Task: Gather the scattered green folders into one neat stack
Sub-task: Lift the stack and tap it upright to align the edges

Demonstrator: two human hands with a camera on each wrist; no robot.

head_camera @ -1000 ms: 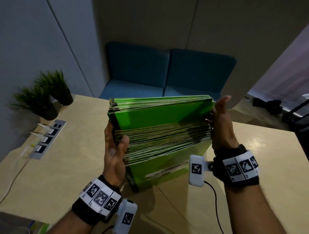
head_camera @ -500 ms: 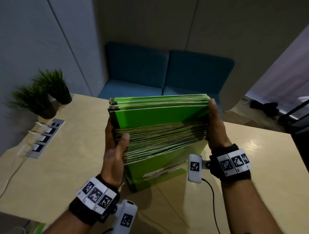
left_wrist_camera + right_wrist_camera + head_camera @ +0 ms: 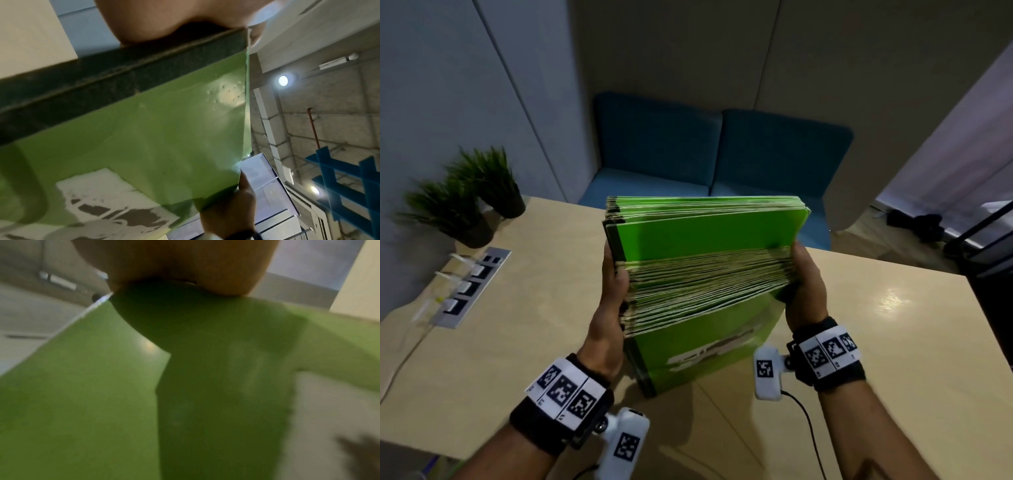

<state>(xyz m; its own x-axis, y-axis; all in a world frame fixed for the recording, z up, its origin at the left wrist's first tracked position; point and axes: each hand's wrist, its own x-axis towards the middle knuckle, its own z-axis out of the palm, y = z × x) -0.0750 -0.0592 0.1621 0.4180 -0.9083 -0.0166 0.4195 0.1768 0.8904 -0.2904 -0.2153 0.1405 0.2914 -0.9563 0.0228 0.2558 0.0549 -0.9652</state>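
Note:
A thick bundle of green folders [image 3: 705, 270] stands on edge, tilted, over the beige table [image 3: 893, 342], its lower corner near the tabletop. My left hand [image 3: 613, 291] grips the bundle's left, dark-spined side. On the other side my right hand [image 3: 804, 284] holds its right edge, fingers hidden behind the stack. One folder near the back sticks up higher than the front group. The left wrist view shows the front folder's green cover [image 3: 144, 138] with a dark spine and white print. In the blurred right wrist view a green cover [image 3: 123, 386] fills the picture under my palm.
Two small potted plants [image 3: 469, 198] stand at the table's far left. A power strip [image 3: 465, 287] with plugged cables is set into the table on the left. A blue sofa [image 3: 715, 161] sits beyond the table's far edge. Dark equipment lies at the right.
My right hand slid down from the top right corner to the middle of the right edge. The bundle has tilted a bit and the folder edges sit closer together.

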